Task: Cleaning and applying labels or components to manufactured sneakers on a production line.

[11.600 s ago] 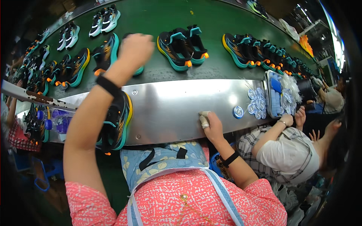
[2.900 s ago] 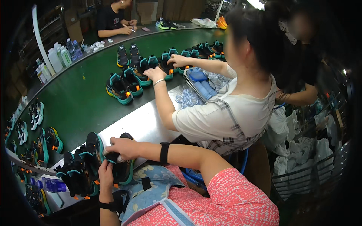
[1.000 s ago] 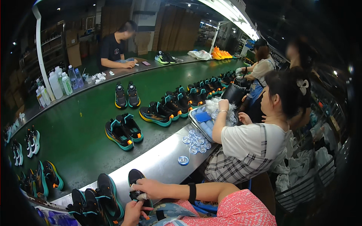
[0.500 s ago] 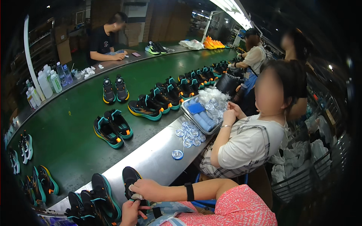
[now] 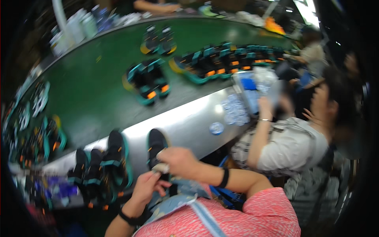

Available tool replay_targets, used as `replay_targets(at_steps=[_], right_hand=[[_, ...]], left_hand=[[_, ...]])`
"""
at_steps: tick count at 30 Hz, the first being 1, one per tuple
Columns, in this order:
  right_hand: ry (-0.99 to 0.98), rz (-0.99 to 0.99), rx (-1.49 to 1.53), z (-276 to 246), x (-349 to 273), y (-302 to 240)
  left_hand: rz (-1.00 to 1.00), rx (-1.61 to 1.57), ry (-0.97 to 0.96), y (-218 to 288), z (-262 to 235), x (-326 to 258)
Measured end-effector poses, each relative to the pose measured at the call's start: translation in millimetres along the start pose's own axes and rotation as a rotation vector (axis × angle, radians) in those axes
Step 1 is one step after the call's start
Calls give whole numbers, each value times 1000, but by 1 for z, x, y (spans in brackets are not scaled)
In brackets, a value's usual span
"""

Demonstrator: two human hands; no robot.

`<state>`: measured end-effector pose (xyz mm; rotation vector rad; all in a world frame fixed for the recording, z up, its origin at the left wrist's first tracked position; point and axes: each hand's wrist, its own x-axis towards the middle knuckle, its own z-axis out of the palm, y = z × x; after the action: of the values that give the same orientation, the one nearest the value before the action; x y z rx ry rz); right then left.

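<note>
Looking down from my head, my right hand (image 5: 179,160) is curled over a black sneaker (image 5: 157,147) standing heel-up at the near edge of the steel bench (image 5: 189,122), while my left hand (image 5: 148,185) is half closed beneath it, fingertips pinching what looks like a small pale wad. The picture is blurred, so I cannot tell how firmly either grips. I judge the shoe light, soft in the upper and stiff at the sole, best held around heel and midsole.
</note>
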<state>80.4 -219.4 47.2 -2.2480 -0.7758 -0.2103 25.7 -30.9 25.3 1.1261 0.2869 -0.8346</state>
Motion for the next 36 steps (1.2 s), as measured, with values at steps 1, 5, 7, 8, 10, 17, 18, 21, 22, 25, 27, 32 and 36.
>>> replay_targets(at_steps=[1,5,7,8,10,17,18,21,22,25,27,32,36], right_hand=[[-130,101,-15,-10,3,-2],[-331,85,212,-18,9,9],[-293,60,145,-9,10,4],[-309,57,161,-3,8,2],[-178,74,-19,4,4,-3],[-291,93,208,-2,11,-1],[-194,74,109,3,9,-6],[-50,66,-19,8,3,-10],[-115,79,-51,5,3,-8],[-266,141,129,-11,16,-5],[-353,192,340,-14,18,-2],[-171,178,29,5,0,-17],[-170,247,111,-3,1,-3]], left_hand=[[-2,-6,-19,4,3,2],[-65,-30,10,8,4,3],[-62,-16,40,7,3,0],[-69,-30,56,6,3,-2],[-51,-43,48,7,2,-4],[-97,-10,55,9,3,-6],[-78,-3,56,9,4,-6],[-45,5,67,10,9,-7],[-39,-9,71,10,10,-7],[-54,-19,63,6,5,-5],[-74,-16,49,5,5,-4],[-33,-60,87,-4,12,0],[-48,-66,43,-2,9,-6]])
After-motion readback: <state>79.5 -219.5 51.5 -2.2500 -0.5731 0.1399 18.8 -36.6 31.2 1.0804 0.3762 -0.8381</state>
